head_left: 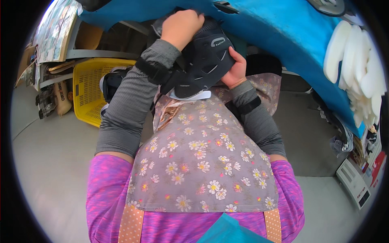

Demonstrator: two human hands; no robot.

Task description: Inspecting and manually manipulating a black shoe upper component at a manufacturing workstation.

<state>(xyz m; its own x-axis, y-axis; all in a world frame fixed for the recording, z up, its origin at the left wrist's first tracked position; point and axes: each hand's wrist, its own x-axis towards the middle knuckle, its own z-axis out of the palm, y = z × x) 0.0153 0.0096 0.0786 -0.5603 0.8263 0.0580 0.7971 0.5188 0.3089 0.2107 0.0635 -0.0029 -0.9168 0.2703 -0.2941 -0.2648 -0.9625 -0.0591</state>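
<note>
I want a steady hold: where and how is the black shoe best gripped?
Probably by the right edge of the black shoe, from the right: that edge faces outward, and the right hand has its thumb there, while the left hand covers the far end.

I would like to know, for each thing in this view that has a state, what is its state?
Black shoe: held up in front of the apron
Left hand: curled at the shoe's upper end, fingertips partly hidden
Right hand: gripping the shoe's side, thumb on top
Yellow basket: open-topped, partly behind the left forearm
White pieces: piled, overlapping
Flowered apron: worn
</note>
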